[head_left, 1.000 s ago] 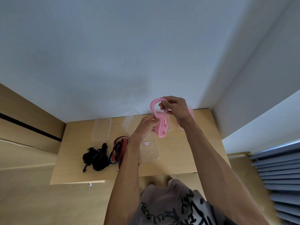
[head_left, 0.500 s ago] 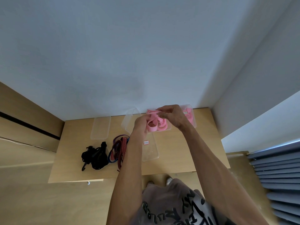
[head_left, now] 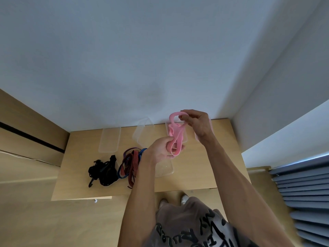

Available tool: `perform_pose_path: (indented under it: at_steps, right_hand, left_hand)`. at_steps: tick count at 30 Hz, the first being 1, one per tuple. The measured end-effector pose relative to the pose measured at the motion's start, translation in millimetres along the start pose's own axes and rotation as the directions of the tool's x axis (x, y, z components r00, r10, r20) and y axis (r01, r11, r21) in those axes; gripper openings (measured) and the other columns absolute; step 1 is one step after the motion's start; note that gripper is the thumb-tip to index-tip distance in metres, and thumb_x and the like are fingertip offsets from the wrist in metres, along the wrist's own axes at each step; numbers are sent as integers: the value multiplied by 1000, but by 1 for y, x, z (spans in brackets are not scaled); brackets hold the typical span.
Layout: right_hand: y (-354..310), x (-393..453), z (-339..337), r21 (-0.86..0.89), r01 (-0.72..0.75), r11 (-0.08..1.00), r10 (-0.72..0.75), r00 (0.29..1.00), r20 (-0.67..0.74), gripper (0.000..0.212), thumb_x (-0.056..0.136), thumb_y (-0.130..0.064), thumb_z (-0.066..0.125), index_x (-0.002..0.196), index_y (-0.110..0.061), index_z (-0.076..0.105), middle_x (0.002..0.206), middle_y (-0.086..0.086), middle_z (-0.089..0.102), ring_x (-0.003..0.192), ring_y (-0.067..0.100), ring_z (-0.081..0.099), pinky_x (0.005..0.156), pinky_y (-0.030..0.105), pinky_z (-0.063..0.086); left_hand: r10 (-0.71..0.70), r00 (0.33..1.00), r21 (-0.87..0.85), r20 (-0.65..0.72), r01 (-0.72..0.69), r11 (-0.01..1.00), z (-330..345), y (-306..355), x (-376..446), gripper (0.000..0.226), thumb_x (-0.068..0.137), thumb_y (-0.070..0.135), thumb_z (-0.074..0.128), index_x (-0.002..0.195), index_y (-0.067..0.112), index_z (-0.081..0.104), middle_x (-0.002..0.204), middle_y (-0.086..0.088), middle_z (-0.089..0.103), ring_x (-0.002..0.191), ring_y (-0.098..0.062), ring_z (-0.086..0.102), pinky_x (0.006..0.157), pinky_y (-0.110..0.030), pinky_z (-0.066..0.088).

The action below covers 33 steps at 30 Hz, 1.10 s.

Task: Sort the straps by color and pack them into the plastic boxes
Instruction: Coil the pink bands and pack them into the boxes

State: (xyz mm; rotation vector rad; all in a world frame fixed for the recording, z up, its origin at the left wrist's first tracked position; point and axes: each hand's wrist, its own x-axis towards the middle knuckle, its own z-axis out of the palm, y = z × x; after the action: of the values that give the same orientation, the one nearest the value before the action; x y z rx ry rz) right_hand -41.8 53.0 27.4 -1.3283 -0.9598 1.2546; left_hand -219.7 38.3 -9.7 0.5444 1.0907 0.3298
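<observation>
From the head view, we hold a pink strap (head_left: 175, 138) in the air above the wooden table (head_left: 199, 175), over the clear boxes at its far side. Our left hand (head_left: 161, 148) has its fingers curled round the strap's lower loops, near the table's middle. Our right hand (head_left: 197, 124) pinches the upper loop between thumb and fingertips, higher and farther from us. So both hands are closed on the same strap, and neither is free.

The strap's long axis runs from our left hand up and away toward the right hand, slanting slightly rightward toward the back wall. It is gathered into several hanging loops, not stretched flat, so we judge we are coiling it into a bundle for packing.

As for progress, we judge the task is in an early to middle stage. A box at the far right (head_left: 211, 124), mostly hidden behind our right hand, seems to carry something pink, though we cannot tell how much. The black straps (head_left: 103, 171) lie in a heap at the near left of the table, and the red and blue straps (head_left: 130, 163) lie tangled just beside them, both still unpacked. A clear box (head_left: 109, 139) at the far left looks to hold nothing, and another clear box (head_left: 143, 131) stands tilted beside it. A clear lid or tray (head_left: 164, 169) lies near our left wrist.
</observation>
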Motion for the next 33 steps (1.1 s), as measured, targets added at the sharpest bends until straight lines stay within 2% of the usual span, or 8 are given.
perform_pose_path:
  at_steps: [3,7,11,14,21,25,28,33]
  right_hand:
    - [-1,0,-1,-3,1,1000,-1,999,-49,20,83,2,70,95,-10,80,91,10,76,84,18,65,81,34,51]
    - [-1,-2,2,-111,17,994,-23,998,-53,19,83,0,68,98,-8,79,92,13,76,84,18,66,81,36,51]
    - [1,-4,7,-175,12,984,-28,996,-90,19,83,-1,67,96,-8,79,91,19,74,81,22,65,76,36,50]
    - [3,-3,8,-193,16,981,-41,991,-129,18,83,-1,66,95,-6,79,89,22,72,75,14,60,71,32,45]
    - [3,-3,7,-170,-7,985,-23,985,-172,17,83,-3,68,96,-7,79,90,18,74,78,14,63,74,32,48]
    - [-1,-6,10,-149,6,989,-16,998,-61,22,84,-3,64,98,-10,79,90,17,73,84,18,63,79,39,49]
    - [-4,-8,13,-188,45,981,-39,999,37,24,86,-3,64,102,-10,79,94,7,76,93,23,69,85,40,52]
    - [-6,-12,20,-253,4,968,9,999,50,26,83,-4,68,94,-25,78,97,-14,76,97,13,72,89,35,58]
  left_hand:
    - [34,999,70,8,-35,997,-4,-4,-1,37,101,18,52,133,2,60,116,-16,72,105,-23,69,97,-41,51]
    - [200,976,178,-88,-182,967,-2,-1,-6,38,95,4,62,132,15,61,103,-16,67,76,-21,59,61,-28,51]
    - [363,912,167,-190,-334,927,4,6,-6,24,85,-7,63,94,13,55,84,-14,67,64,-25,62,49,-24,42]
    - [417,897,167,-145,-393,904,5,8,-9,25,88,-12,59,79,11,61,78,-13,69,68,-26,64,55,-26,48]
    - [474,880,-22,-10,-474,880,4,2,-12,43,89,-27,42,127,-15,58,113,-23,66,104,-28,67,89,-27,57]
    - [547,835,145,-63,-534,833,7,4,-12,23,94,-8,58,113,-3,70,100,-15,70,93,-20,68,88,-29,57]
    - [555,797,268,-239,-495,826,9,7,-3,21,96,13,66,90,-6,72,72,-10,61,63,-19,57,58,-27,46]
    - [471,730,196,-495,-434,879,10,15,7,23,90,28,71,77,10,72,59,1,62,49,-19,54,41,-21,36]
